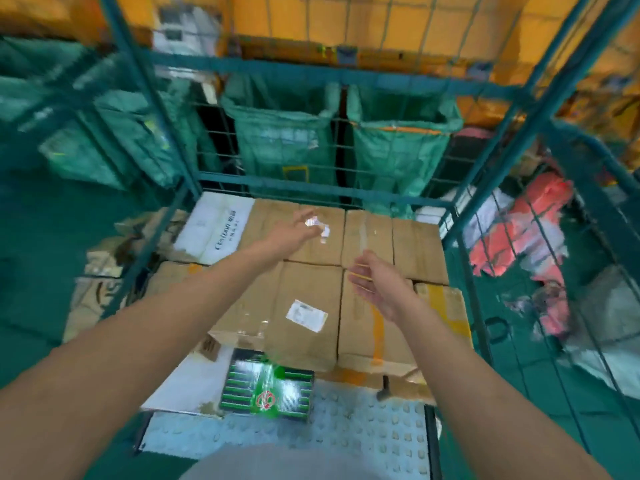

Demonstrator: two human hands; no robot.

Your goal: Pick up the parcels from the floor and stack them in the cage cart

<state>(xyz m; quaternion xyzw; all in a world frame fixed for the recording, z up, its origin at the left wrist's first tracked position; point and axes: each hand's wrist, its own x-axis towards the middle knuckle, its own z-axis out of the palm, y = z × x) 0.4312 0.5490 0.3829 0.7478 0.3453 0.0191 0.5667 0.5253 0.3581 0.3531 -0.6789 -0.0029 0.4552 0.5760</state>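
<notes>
both arms reach out over the cage cart [349,192]. the left hand [298,227] is stretched farthest, above the far row of boxes, fingers spread and loose, gripping nothing; it's blurred, so i can't tell whether the fingertips touch the cardboard or a torn white label just beside them. the right hand [375,285] hangs nearer, palm turned inward, fingers straight and relaxed, empty too.

the parcels sit packed in the cart in a flat layer. a white box [214,230] with dark lettering lies in the far left corner. brown boxes [391,233] fill the rest of the far row, side by side. in front of them a big brown box [304,327] carries a white label [306,315], and to its right another brown one has an orange tape strip [377,327] running down it. a yellow-taped box [446,306] sits at the right edge. nearest me, a black and green carton [268,389] lies flat at the front, just beside a white sheet.

behind the cart's back mesh hang two green sacks [284,140]. off to the right, outside the mesh, pink and white bags [519,237] are heaped on the green floor [34,254]. more cardboard lies outside the cart on the left.
</notes>
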